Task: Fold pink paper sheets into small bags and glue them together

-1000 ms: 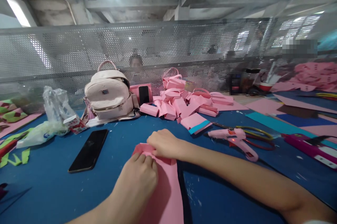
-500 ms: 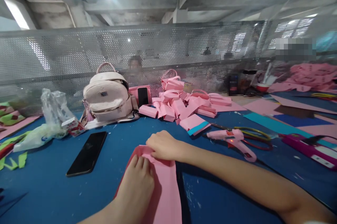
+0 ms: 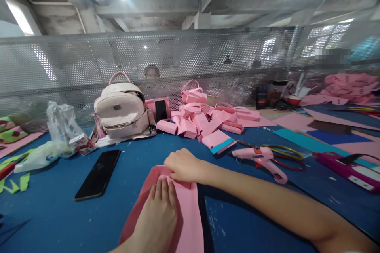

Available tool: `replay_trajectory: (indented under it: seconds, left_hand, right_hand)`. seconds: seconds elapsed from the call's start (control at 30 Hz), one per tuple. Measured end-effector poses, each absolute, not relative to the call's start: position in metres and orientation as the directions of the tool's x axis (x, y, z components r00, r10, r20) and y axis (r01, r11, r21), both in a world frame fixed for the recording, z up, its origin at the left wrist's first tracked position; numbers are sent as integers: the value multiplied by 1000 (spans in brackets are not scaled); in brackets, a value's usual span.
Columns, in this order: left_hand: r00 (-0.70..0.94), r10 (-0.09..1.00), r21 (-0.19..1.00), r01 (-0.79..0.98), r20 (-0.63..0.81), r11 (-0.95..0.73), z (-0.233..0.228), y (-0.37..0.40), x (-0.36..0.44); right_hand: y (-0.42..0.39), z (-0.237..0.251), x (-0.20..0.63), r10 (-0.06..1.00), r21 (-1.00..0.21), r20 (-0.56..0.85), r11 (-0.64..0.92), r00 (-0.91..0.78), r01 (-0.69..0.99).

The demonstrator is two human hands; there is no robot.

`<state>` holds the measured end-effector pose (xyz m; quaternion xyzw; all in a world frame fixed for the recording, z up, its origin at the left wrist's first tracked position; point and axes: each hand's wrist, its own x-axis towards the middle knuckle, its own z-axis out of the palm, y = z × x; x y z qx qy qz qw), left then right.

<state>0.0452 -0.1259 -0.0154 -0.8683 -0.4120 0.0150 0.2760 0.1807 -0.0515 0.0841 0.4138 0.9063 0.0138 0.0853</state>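
Note:
A long pink folded sheet [image 3: 187, 213], perhaps felt or foam, lies on the blue table in front of me, its sides and far end standing up like a shallow box. My left hand [image 3: 160, 209] presses flat inside it, fingers stretched towards the far end. At the far right corner, my right hand [image 3: 182, 164] is closed over the raised end wall, its fingertips hidden inside the fold. Right of my forearm lies a pink glue gun [image 3: 263, 158] with a small orange light on.
A black phone [image 3: 97, 174] lies left of the sheet. Behind are a pale backpack [image 3: 120, 106], a heap of pink pieces [image 3: 198, 116] and a perforated metal screen [image 3: 175, 53]. Scissors [image 3: 285, 152] and a magenta power strip [image 3: 346, 170] lie to the right. A plastic bag [image 3: 61, 130] stands left.
My left hand has turned flatter, its fingers straightening and shifting slightly right along the inside. The sheet's left side has spread outward. My right hand stays at the far corner.

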Motion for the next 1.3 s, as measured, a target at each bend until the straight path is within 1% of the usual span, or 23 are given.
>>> replay_trajectory:
  seconds: [0.17,0.37,0.6,0.73,0.9,1.1,1.3]
  left_hand:
    - [665,728,-495,694,166,-522,-8,-124,48]
    - [667,712,-493,705,218,-510,-5,-125,48]
    - [696,677,-467,694,239,-549,-8,-129,50]
    - [715,642,-493,679,276,-544,-10,-131,52]
    - [716,601,-507,688,356,-519,-16,-133,52]
    - [704,611,-495,701,363,-513,-24,-131,49]
    - [713,597,-509,692,368,-512,-14,-133,51]
  right_hand:
    - [-52,84,180,750,98,-145,660,-645,745]
    - [-50,81,180,740,88,-138,671,-658,736]
    - [-44,67,175,738,45,-67,675,-672,737]
    - [-40,63,171,745,21,-51,666,-665,745]
    - [-39,68,168,754,18,-62,655,-653,755]
    - [-37,71,159,749,41,-92,661,-656,749]
    - [-39,77,158,727,80,-155,684,-669,725]
